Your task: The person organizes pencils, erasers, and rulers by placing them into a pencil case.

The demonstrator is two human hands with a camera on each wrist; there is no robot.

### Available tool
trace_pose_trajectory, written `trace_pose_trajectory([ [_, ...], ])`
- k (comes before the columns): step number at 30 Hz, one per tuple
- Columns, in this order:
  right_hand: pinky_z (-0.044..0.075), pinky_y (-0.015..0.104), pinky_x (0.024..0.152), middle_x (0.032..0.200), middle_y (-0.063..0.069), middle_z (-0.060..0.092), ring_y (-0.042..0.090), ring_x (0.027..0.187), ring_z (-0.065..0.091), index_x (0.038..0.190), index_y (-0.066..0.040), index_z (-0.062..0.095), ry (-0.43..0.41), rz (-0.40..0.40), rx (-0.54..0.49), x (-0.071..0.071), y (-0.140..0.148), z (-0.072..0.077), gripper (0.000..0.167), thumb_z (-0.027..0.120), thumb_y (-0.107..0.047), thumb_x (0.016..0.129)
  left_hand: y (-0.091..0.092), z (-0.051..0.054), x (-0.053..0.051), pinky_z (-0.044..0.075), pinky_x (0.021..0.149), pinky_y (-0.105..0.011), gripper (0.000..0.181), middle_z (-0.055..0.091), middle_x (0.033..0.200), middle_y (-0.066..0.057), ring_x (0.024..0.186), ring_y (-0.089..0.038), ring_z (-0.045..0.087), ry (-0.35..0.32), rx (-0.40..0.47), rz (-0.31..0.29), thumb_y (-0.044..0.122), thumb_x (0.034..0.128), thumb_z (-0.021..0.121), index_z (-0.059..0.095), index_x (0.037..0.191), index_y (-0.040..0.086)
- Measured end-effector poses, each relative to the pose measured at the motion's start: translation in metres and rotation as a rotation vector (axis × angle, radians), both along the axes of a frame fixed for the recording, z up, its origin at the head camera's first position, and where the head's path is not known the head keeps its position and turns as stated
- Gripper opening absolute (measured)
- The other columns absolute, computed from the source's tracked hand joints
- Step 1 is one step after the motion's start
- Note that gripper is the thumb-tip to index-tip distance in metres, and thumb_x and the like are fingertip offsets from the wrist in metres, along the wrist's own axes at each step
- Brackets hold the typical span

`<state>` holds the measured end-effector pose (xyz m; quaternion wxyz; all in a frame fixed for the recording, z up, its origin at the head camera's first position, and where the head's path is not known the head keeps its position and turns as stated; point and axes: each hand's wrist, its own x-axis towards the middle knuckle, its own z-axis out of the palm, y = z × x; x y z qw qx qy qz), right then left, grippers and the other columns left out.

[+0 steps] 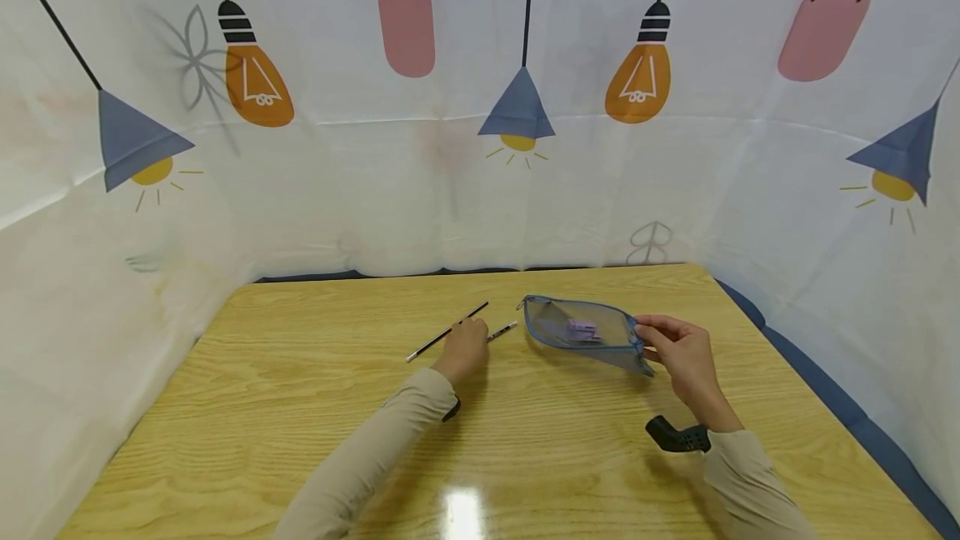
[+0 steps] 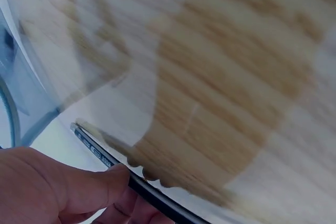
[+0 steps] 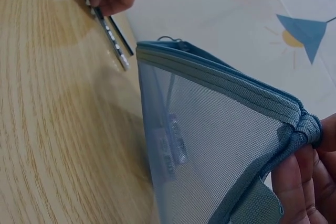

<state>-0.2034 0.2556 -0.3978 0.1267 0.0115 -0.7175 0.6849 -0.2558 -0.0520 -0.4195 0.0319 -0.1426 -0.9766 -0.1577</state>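
Observation:
My left hand (image 1: pixel 463 350) pinches a dark pencil (image 1: pixel 503 331) with pale lettering between thumb and fingers, low over the table. The left wrist view shows the thumb pressed on the shaft of this pencil (image 2: pixel 97 152). Beside the hand lies a second dark pencil (image 1: pixel 435 342) with a white end. My right hand (image 1: pixel 687 354) grips one end corner of a blue mesh zip pouch (image 3: pixel 220 114), tilted with its zip edge up. Through the mesh shows a small purple item (image 1: pixel 582 330), its kind unclear. The pouch's zipper stands partly apart, with a pull ring at the far end.
A wood-grain table (image 1: pixel 300 407) spreads under both hands. White cloth (image 1: pixel 337 190) printed with hanging lamps surrounds its back and sides. A black wrist strap (image 1: pixel 677 436) sits on the right wrist, and light glares off the table's front.

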Motion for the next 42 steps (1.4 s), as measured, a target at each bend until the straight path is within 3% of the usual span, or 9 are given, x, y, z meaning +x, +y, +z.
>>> trace_pose_trajectory([
  [5,0.055,0.025,0.061,0.083,-0.003,0.070,0.009,0.069,0.066,0.104,0.012,0.067,0.019,0.022,0.012,-0.001,0.000,-0.002,0.023,0.068,-0.006,0.091,-0.003,0.003,0.001,0.036,0.051,-0.033,0.019,0.052,0.067,-0.013,0.066,-0.028,0.056,0.008,0.008,-0.045,-0.007,0.0902,0.056,0.055,0.073,0.001],
  [12,0.055,0.025,0.061,0.083,-0.001,0.069,0.010,0.070,0.066,0.105,0.013,0.066,0.044,0.073,0.020,-0.001,0.000,-0.002,0.024,0.068,-0.006,0.091,-0.012,0.005,0.004,0.038,0.052,-0.030,0.015,0.052,0.066,-0.011,0.064,-0.024,0.058,0.015,0.039,-0.101,-0.010,0.0864,0.060,0.056,0.075,-0.001],
  [20,0.055,0.026,0.060,0.083,-0.001,0.069,0.011,0.067,0.064,0.105,0.013,0.066,0.049,0.115,0.018,0.000,-0.001,-0.002,0.024,0.068,-0.007,0.091,-0.017,0.010,0.004,0.041,0.054,-0.030,0.018,0.054,0.067,-0.012,0.066,-0.024,0.058,0.028,0.006,-0.098,-0.013,0.0852,0.062,0.057,0.073,0.000],
  [27,0.055,0.026,0.060,0.082,0.000,0.068,0.011,0.067,0.063,0.105,0.014,0.066,0.056,0.146,0.000,0.002,-0.001,-0.002,0.024,0.067,-0.006,0.092,-0.020,0.017,0.007,0.048,0.071,-0.039,0.013,0.053,0.080,-0.015,0.080,-0.031,0.056,0.017,0.001,-0.099,-0.012,0.0829,0.065,0.055,0.085,-0.004],
  [33,0.055,0.026,0.061,0.083,0.000,0.068,0.012,0.068,0.065,0.104,0.012,0.067,0.033,0.152,-0.029,0.003,-0.001,-0.002,0.022,0.067,-0.007,0.092,-0.023,0.021,0.010,0.048,0.076,-0.041,0.014,0.053,0.081,-0.016,0.082,-0.031,0.056,0.030,-0.027,-0.113,-0.011,0.0836,0.066,0.055,0.089,-0.006],
  [42,0.055,0.025,0.062,0.084,0.000,0.069,0.012,0.070,0.066,0.101,0.002,0.073,-0.008,0.109,-0.090,0.004,0.000,0.000,0.015,0.068,-0.008,0.091,-0.025,0.025,0.013,0.050,0.067,-0.037,0.018,0.056,0.082,-0.015,0.079,-0.030,0.058,0.036,0.032,-0.135,-0.012,0.0818,0.069,0.056,0.092,-0.004],
])
